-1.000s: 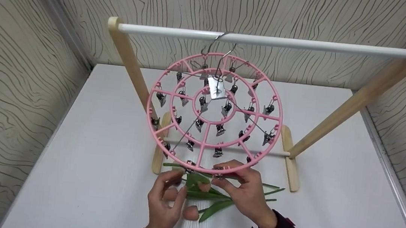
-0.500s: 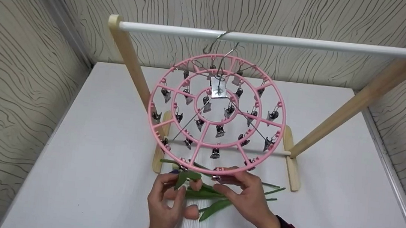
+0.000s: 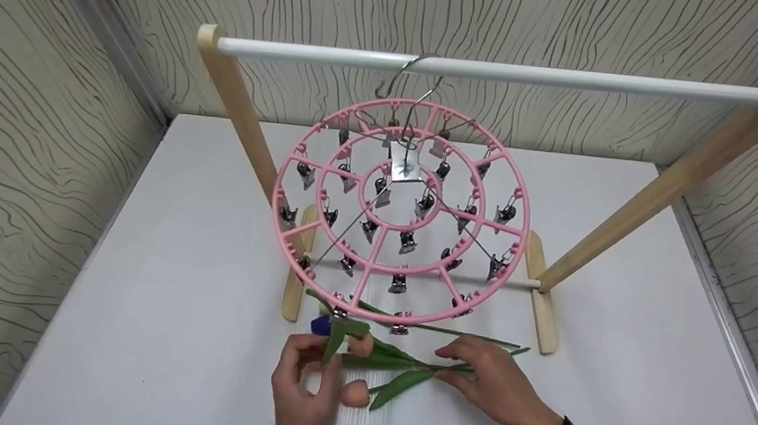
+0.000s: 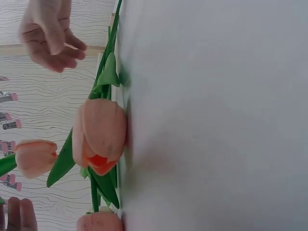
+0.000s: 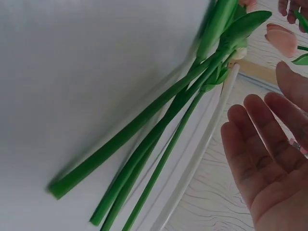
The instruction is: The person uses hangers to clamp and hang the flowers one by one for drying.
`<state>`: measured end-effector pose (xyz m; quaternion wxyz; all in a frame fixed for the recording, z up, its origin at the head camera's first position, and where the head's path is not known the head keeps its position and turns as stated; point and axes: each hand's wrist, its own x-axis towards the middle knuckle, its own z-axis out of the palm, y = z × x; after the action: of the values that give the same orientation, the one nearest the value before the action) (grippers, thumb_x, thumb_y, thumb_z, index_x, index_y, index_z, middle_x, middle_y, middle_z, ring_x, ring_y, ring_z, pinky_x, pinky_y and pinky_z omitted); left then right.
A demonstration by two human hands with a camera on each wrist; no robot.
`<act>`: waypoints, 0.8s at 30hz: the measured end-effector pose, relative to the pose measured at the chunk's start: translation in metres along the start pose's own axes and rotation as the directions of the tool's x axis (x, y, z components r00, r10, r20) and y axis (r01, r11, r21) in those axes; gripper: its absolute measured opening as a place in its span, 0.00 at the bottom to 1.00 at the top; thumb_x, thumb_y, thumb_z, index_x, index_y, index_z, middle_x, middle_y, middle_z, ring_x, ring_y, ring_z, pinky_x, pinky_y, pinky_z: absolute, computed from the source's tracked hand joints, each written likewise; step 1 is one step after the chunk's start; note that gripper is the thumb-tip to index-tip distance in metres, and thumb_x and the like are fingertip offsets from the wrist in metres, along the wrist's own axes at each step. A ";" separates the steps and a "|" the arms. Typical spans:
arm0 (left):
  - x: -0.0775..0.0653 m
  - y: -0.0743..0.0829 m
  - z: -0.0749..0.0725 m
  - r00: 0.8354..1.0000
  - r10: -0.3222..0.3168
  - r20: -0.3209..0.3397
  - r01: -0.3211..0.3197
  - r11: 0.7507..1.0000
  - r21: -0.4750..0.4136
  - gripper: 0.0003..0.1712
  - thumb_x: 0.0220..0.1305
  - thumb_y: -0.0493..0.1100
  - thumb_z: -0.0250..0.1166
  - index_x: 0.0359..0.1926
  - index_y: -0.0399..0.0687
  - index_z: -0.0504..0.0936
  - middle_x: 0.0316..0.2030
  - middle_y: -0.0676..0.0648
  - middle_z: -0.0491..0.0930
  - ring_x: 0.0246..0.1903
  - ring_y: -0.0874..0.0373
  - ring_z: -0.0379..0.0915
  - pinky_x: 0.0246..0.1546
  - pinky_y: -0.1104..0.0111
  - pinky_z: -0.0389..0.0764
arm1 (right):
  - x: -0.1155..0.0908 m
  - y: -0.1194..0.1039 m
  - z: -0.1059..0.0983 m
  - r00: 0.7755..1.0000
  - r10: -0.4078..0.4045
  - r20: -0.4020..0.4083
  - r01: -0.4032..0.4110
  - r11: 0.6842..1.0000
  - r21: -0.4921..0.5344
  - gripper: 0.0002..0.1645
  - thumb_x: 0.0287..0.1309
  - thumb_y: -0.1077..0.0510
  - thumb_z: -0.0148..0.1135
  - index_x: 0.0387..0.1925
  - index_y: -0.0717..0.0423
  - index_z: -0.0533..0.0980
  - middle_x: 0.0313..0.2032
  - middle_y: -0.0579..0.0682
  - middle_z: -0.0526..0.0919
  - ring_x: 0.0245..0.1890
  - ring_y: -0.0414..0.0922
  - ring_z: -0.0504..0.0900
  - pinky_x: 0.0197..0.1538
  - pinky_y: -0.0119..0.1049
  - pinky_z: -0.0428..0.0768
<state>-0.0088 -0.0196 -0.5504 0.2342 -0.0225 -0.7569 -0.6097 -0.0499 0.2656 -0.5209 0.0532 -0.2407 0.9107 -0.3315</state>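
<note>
Head view: below the pink hanger (image 3: 377, 247), the right hand (image 3: 504, 391) holds nothing, fingers (image 5: 267, 127) parted; left hand's (image 3: 303, 395) hold is unclear; tulips (image 3: 356, 393) seem light, best pinched by stems (image 5: 120, 138).

Clip hanger (image 3: 406, 162) on rail (image 3: 541, 76), tulips (image 3: 403, 386) on table (image 3: 148, 329)

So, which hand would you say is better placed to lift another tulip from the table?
Probably the right hand: it looks free and is near the green stems on the table, while the left hand is beside the hanging tulip.
</note>
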 end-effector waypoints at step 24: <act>0.001 0.004 -0.001 0.942 0.132 0.310 -0.162 0.984 0.072 0.13 0.60 0.31 0.73 0.39 0.55 0.84 0.33 0.59 0.86 0.34 0.70 0.82 0.34 0.75 0.86 | -0.004 0.020 -0.001 0.991 0.076 0.110 -0.052 0.978 -0.200 0.05 0.57 0.61 0.78 0.33 0.48 0.87 0.30 0.38 0.82 0.32 0.31 0.76 0.33 0.28 0.78</act>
<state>-0.0082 -0.0196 -0.5458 0.1607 -0.1610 -0.8086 -0.5426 -0.0546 0.2819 -0.5332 0.0931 -0.2343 0.9416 -0.2233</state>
